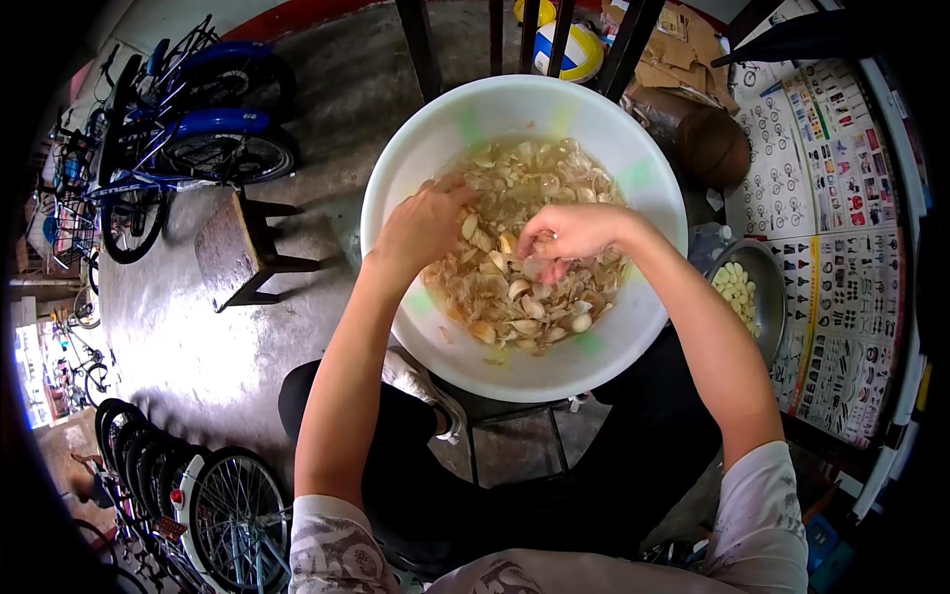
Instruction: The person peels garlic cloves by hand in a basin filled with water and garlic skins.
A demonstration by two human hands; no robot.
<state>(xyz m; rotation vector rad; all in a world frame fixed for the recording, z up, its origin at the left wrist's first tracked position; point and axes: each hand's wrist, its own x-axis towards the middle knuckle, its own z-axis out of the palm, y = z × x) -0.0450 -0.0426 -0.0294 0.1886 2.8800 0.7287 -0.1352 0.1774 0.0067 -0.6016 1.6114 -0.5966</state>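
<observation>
Though 2 blue-fendered bicycles [213,127] stand to the left of the white plastic basin [406,168], they are well apart from it, and the concrete floor [247,376] between leaves the left arm [341,396] room to swing outward. A wooden stool [226,247] is nearer the basin's left side, not touching it.

The left hand [421,223] comes in over the basin's near-left rim, back upward, its fingers loosely bent with the tips among garlic skins [594,183]; I cannot tell whether they have hold of anything. The low, flat pose would suit feeling through the pile. Unpeeled-looking garlic cloves [520,288] lie with the skins in the basin's middle, likely gathered there by its sloping wall, and the pale band around them gives the hands space before they meet the rim. Just past the far rim, dark upright bars [421,49] limit reach that way.

The right hand [574,233] is over the pile, right of the basin's middle, fingers curled inward and partly closed, a pose suited to small pieces; whether a clove is pinched there I cannot tell. A metal bowl [775,297] of peeled cloves [734,292] sits just beside the basin's right side, presumably for a short reach over the rim, though room there looks tight. Farther right of the basin, a printed bicycle-parts sheet [841,337] spreads beyond the bowl.
</observation>
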